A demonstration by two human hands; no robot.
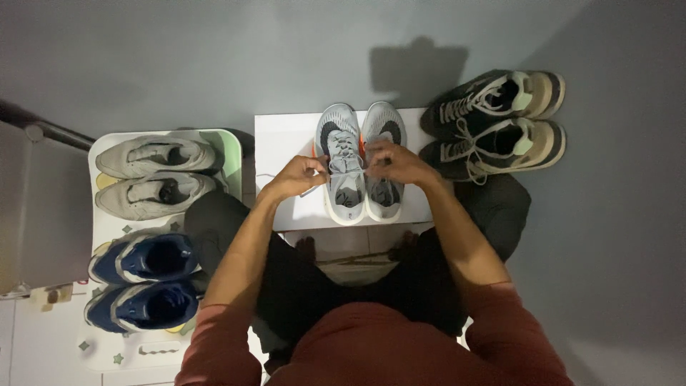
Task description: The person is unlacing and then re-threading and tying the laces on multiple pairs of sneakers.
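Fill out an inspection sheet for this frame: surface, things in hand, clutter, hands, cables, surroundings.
Surface: white board against a grey wall, over pale tiled floor.
Things in hand: pair of grey sneakers side by side on the board, toes toward the wall; laces pulled between both hands.
Clutter: beige sneakers and blue sneakers on a patterned mat; black-and-tan sneakers to the right.
Hands: left hand and right hand both pinching laces over the grey pair.
Cables: nothing seen.
Surroundings: dim light; grey furniture edge at left.
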